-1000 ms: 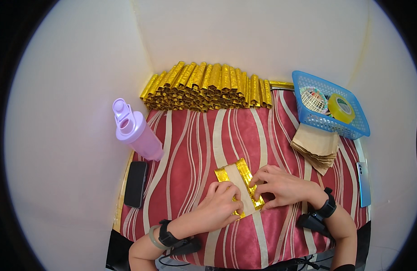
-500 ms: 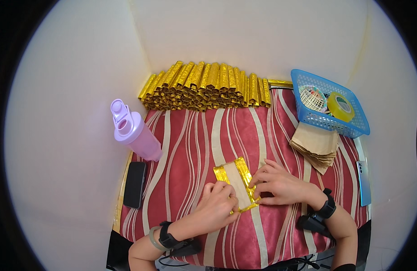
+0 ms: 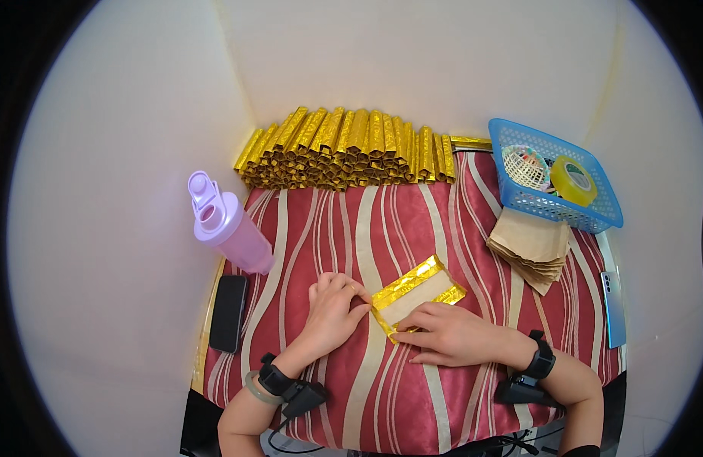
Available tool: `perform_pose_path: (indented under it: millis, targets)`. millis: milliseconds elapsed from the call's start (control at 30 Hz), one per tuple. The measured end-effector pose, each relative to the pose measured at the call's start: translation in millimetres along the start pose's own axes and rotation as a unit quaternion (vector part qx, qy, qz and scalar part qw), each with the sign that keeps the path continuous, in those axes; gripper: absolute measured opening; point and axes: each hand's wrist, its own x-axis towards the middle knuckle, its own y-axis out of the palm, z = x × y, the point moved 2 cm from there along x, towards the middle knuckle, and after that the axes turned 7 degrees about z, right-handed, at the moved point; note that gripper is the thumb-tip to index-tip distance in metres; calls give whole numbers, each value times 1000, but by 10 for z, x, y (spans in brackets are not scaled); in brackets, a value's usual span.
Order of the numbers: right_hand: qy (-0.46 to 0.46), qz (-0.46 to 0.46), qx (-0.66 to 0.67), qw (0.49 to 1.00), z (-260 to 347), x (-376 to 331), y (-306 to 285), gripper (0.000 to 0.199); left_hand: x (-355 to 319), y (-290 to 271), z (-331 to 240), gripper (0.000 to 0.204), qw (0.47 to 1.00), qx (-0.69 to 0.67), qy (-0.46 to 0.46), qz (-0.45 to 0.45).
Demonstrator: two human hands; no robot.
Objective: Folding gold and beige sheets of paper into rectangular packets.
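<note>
A sheet of paper [image 3: 416, 302] lies in front of me on the striped cloth. Its inner face is tan, and its folded borders are shiny gold foil. At its left edge, the fingers of my left hand [image 3: 335, 316] are closed in a pinch on the gold border. My right hand [image 3: 462, 335] rests over the near edge, its bent fingers gripping the border close to the near corner. Part of that near border is hidden under the right fingers. The far and right gold borders stand slightly raised.
Many gold foil tubes [image 3: 344, 148] are stacked along the back wall. A blue basket [image 3: 546, 206] holding a yellow tape roll [image 3: 572, 181] stands far right, beside brown paper sheets [image 3: 530, 240]. A lilac bottle [image 3: 233, 232] and black phone [image 3: 229, 314] are left; a blue phone [image 3: 613, 308] lies right.
The paper has turned clockwise and shifted slightly right. My left hand has moved left and away to its left edge; my right hand has come down slightly to its near edge.
</note>
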Motion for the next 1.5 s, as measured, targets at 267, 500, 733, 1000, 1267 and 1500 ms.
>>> perform_pose_path:
  millis: [267,500,733,1000,1267,1500]
  targets:
    - [2,12,0,1000,14,-7,55,51,-3,6,-142,27,996,54,20,-63]
    - [66,-43,-9,997,-55,-42,-1,43,-121,122,-360,35,977,202,47,-42]
    - [271,-123,-190,936,-181,-137,-110,78,-248,227,-504,47,960,277,27,-20]
    - [261,-37,-142,954,-216,-138,94,101,-240,260,-465,53,939,340,41,-14]
    - [276,-147,212,926,-396,-134,-98,70,-44,6,-44,55,967,250,11,44]
    - [248,-160,82,952,-636,-224,-111,55,29,-173,170,55,991,117,-9,72]
